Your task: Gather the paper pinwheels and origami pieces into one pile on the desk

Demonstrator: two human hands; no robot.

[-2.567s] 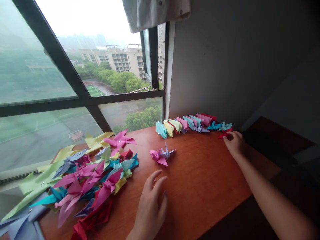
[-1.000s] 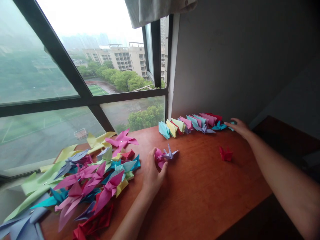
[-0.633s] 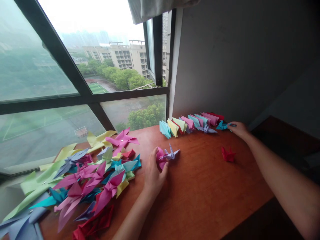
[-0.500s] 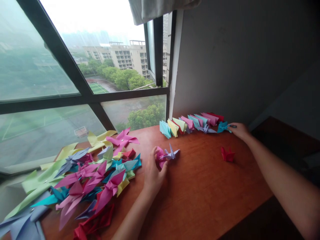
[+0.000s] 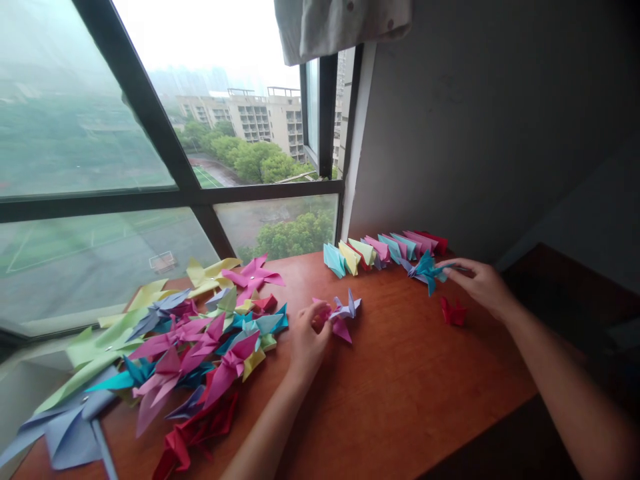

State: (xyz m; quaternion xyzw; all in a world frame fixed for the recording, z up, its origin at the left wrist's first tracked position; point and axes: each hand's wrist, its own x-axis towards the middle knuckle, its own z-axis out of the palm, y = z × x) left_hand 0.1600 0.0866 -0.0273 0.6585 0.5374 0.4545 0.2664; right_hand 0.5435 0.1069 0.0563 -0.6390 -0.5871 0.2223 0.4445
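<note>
A magenta folded-paper crane (image 5: 341, 329) is low over the table, pinched at one end by the fingers of my left hand (image 5: 310, 333). Just beyond it a lavender paper crane (image 5: 349, 307) stands on the wood, overlapping it in view. My right hand (image 5: 477, 283) is closed on the tail end of a bright blue paper crane (image 5: 426, 270), whose wings spread out. Behind that blue crane is another lavender crane (image 5: 407, 267), partly covered. Below my right hand a small red crane (image 5: 453, 312) sits on the table.
Several folded paper pieces in a row (image 5: 377, 250) stand along the wall. A heap of paper pinwheels and cranes (image 5: 200, 353) covers the left of the brown table (image 5: 400, 393). A window (image 5: 190, 195) borders the back, and cloth (image 5: 345, 27) hangs above.
My right hand has brought the blue crane left and towards me, away from the row's end. The magenta crane has turned in my left hand and shows more. The view has shifted slightly.
</note>
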